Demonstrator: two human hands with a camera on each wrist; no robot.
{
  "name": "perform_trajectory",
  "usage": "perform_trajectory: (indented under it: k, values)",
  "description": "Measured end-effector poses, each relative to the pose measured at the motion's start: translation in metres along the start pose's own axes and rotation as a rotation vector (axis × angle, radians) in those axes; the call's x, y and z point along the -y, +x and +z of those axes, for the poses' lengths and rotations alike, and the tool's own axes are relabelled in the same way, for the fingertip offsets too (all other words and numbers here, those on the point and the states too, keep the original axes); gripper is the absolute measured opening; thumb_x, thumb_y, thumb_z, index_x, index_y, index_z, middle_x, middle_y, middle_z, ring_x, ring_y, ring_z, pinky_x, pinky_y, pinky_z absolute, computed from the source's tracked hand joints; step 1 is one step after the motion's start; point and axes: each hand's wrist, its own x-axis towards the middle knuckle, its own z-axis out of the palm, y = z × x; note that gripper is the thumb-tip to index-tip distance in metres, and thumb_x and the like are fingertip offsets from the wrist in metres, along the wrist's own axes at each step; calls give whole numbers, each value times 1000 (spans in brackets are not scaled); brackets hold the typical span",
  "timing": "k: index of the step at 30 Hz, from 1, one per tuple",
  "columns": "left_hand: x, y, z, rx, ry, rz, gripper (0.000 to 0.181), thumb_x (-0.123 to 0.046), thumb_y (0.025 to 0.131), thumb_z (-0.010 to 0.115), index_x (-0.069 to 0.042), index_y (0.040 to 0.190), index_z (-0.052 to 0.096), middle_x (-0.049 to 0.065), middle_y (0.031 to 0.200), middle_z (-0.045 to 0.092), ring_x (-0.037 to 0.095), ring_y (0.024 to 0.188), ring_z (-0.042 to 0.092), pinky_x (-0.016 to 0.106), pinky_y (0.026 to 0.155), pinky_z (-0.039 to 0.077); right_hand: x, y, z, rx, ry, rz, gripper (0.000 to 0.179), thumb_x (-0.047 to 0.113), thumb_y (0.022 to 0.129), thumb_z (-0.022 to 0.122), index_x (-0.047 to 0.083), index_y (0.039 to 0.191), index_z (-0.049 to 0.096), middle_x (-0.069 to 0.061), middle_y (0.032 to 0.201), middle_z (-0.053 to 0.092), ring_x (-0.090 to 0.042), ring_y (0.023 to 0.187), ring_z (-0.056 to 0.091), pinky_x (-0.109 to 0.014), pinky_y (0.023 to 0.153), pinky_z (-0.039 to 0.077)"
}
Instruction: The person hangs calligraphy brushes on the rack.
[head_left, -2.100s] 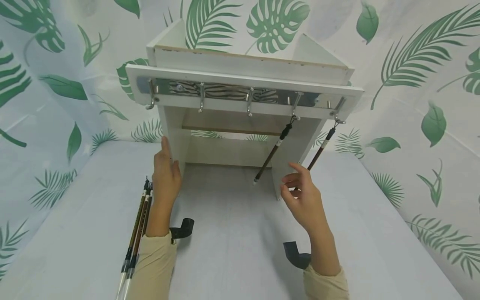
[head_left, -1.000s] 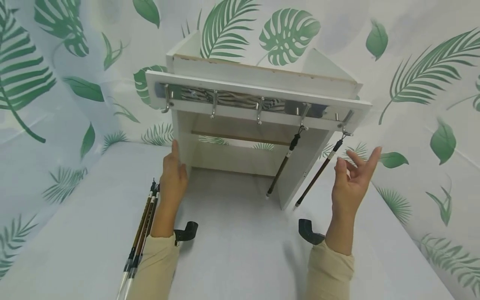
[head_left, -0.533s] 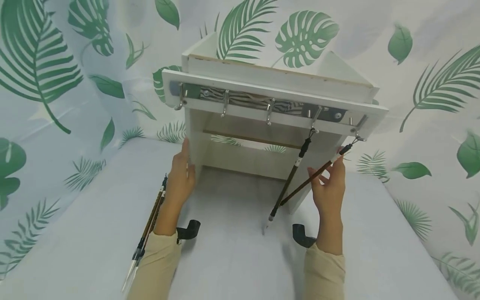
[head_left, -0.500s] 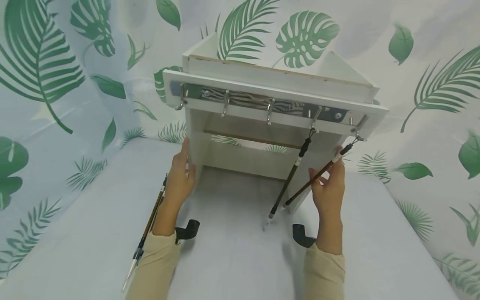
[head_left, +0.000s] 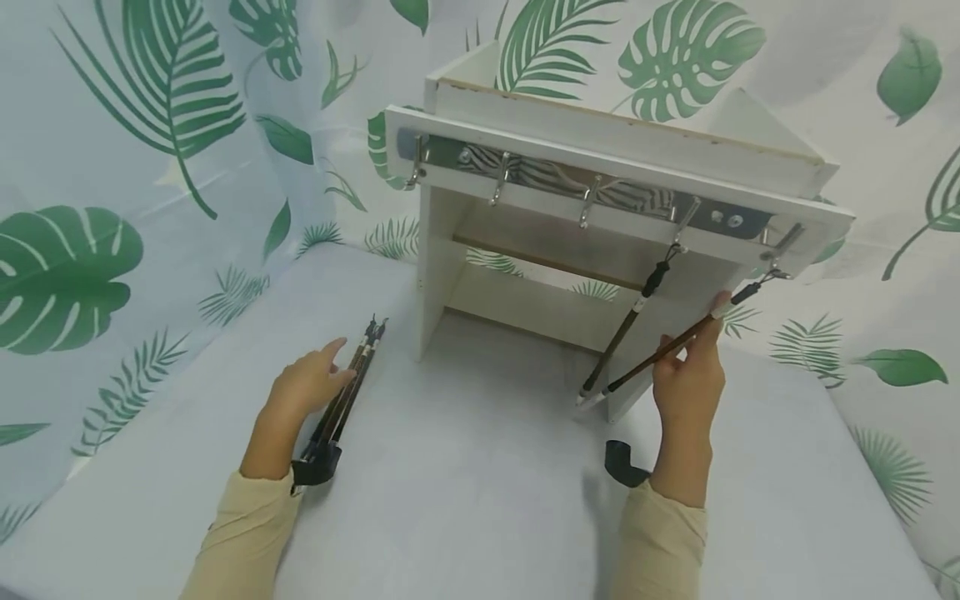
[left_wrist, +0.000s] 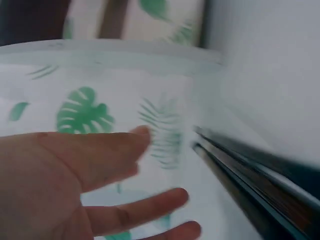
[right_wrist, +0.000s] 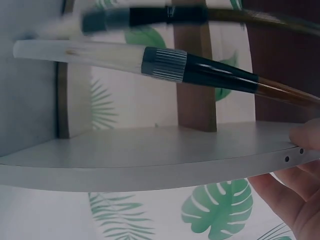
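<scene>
right grip (head_left: 690, 383) on shelf side (right_wrist: 150, 176); hanging brush (head_left: 678, 341) crosses in front, hooks (head_left: 590, 200) above

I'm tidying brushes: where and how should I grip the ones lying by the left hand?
Probably mid-handle, from above, pinching crosswise. The brushes lie flat and close together on the table, their slim shafts running nearly the same way, so one pinch should span them; the loops at the far end look too thin to trust.

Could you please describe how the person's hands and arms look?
The left hand and right hand are ungloved. Plain beige sleeves end short of the hands, and a black bent attachment sticks out near each sleeve's end.
</scene>
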Motion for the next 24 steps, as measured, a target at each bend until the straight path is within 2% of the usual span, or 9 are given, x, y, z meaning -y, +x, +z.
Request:
perform_trajectory:
  k: [3, 5, 10, 13, 14, 16, 18, 21, 24]
  values:
    - [10, -6, 6, 82, 77, -38, 61, -28, 92, 51, 2, 140, 28, 27, 117, 57, 42, 100, 56, 52, 78, 48, 0, 0, -1, 4, 15, -1, 77, 0, 89, 48, 27, 146, 4, -21, 131, 48, -46, 106, 54, -55, 80, 48]
    - [14, -8, 8, 95, 95, -42, 62, -28, 91, 53, 4, 139, 29, 28, 113, 58, 41, 96, 58, 50, 75, 49, 1, 0, -1, 9, 19, 10, 78, 1, 89, 48, 30, 146, 3, -20, 133, 47, -45, 108, 53, -54, 80, 49]
    - [20, -9, 5, 105, 118, -20, 64, -30, 90, 54, 7, 137, 31, 30, 112, 57, 42, 94, 58, 51, 74, 49, 1, -2, 0, 23, 11, 31, 79, 1, 89, 48, 33, 145, 2, -19, 133, 47, -46, 105, 55, -54, 81, 48]
    - [20, -2, 0, 160, 129, 15, 65, -31, 90, 54, 7, 137, 30, 31, 115, 55, 44, 100, 55, 53, 76, 48, 0, -3, 0, 35, 4, 34, 79, 1, 90, 48, 32, 146, 1, -20, 134, 46, -47, 103, 55, -54, 81, 48]
    - [20, 0, -1, 182, 128, 25, 66, -31, 90, 54, 7, 138, 29, 32, 117, 54, 44, 101, 55, 53, 77, 48, -1, -3, 0, 35, 7, 34, 79, 1, 90, 48, 32, 146, 2, -21, 134, 46, -47, 105, 54, -54, 81, 48]
    - [19, 5, -3, 233, 102, 39, 68, -31, 90, 55, 6, 139, 26, 34, 120, 50, 40, 93, 58, 48, 71, 50, -1, -3, -2, 39, 12, 39, 80, 0, 90, 48, 33, 146, 2, -21, 135, 45, -46, 107, 54, -54, 80, 49]
    - [18, 9, -5, 275, 66, 30, 71, -31, 90, 55, 5, 141, 21, 32, 117, 52, 33, 82, 60, 41, 63, 50, -1, -1, -4, 35, 6, 31, 80, 0, 90, 48, 32, 146, 1, -21, 135, 45, -46, 110, 52, -54, 81, 48]
    - [17, 15, -7, 329, -2, -19, 77, -30, 90, 56, 4, 143, 12, 27, 103, 57, 23, 69, 56, 34, 55, 50, 0, 0, -6, 37, 10, 33, 81, -1, 89, 49, 32, 146, 2, -22, 134, 46, -45, 112, 51, -54, 82, 48]
    - [17, 18, -6, 360, -36, -60, 79, -28, 89, 58, 5, 143, 9, 18, 88, 59, 22, 71, 56, 35, 56, 52, 0, 0, -8, 43, 8, 27, 81, -1, 89, 49, 31, 147, 2, -23, 133, 46, -45, 111, 51, -53, 82, 48]
